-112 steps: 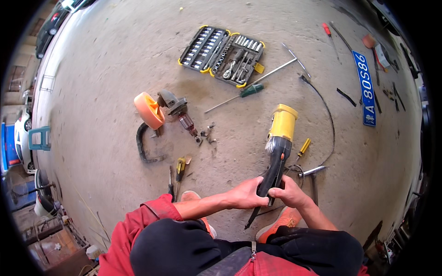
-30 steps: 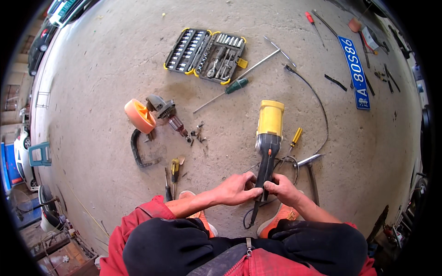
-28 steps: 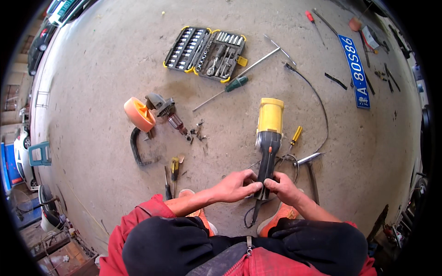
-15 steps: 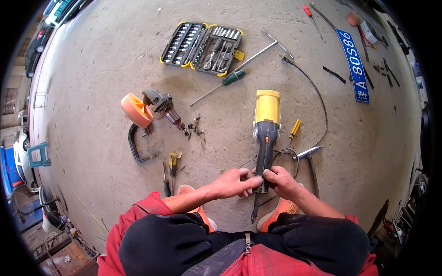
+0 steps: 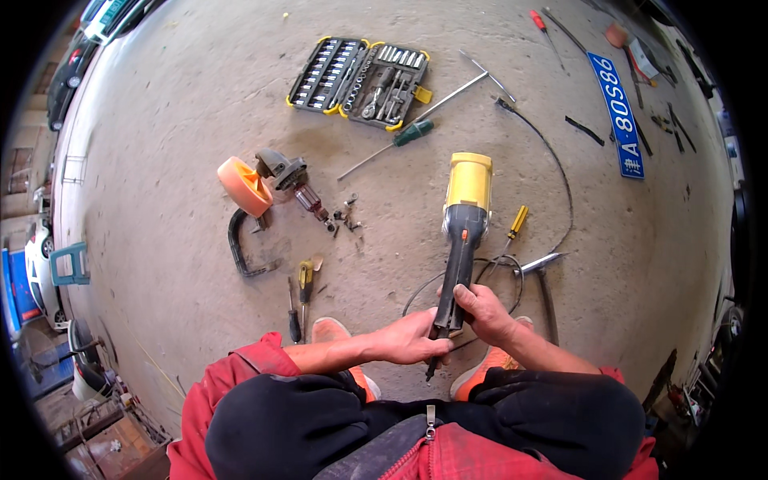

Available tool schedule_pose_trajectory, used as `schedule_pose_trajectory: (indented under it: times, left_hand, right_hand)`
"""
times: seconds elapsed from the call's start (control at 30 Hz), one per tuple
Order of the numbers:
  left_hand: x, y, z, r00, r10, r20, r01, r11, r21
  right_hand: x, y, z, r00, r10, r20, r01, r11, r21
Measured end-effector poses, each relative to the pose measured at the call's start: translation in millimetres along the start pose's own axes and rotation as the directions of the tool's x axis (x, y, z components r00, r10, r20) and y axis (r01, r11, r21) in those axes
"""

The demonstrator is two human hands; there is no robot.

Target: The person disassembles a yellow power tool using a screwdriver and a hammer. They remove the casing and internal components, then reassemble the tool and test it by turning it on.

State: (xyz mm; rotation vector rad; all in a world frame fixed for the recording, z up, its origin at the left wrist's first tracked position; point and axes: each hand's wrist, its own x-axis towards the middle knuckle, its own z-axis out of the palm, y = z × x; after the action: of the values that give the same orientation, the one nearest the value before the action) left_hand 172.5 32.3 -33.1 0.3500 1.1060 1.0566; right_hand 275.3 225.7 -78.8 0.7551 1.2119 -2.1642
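Both hands grip the rear handle of a yellow-and-black power-tool body, held just above the concrete floor between the knees. The left hand wraps the handle's tail end, fingers curled around it; the right hand clamps just ahead, fingers pressed tight on the grip. This looks like stripping the housing, with loose screws and the removed motor armature lying nearby. Next, I judge, comes a steady hold and a screwdriver.

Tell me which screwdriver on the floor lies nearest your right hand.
The small yellow-handled screwdriver, just beyond the right hand beside the power tool. The green-handled screwdriver lies farther, near the socket set.
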Motion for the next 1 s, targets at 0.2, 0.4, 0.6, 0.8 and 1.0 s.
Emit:
schedule_pose_trajectory:
  times: [0.2,0.4,0.6,0.8,1.0]
  left_hand:
    - [-2.8,6.2,1.0,1.000,-0.005,-0.013,0.005,1.000,-0.020]
    - [-0.2,7.1,1.9,0.997,-0.062,-0.035,0.062,0.998,0.015]
    - [6.0,-7.0,-0.6,0.987,-0.160,-0.030,0.162,0.972,0.172]
    - [1.6,-2.0,-6.1,0.971,-0.239,-0.003,0.214,0.865,0.453]
    - [-12.5,19.5,-36.3,0.972,-0.228,-0.062,0.214,0.736,0.642]
  right_hand:
    - [7.9,0.3,17.7,0.996,-0.054,-0.070,0.056,0.998,0.025]
    - [14.0,-1.8,34.1,0.999,-0.054,0.009,0.050,0.971,0.234]
    - [18.8,5.7,34.7,0.992,-0.025,-0.125,0.032,0.998,0.055]
    - [15.9,-5.3,42.7,0.979,-0.027,-0.202,-0.004,0.988,-0.153]
    - [12.4,-4.0,45.3,0.992,0.031,-0.121,-0.035,0.999,-0.033]
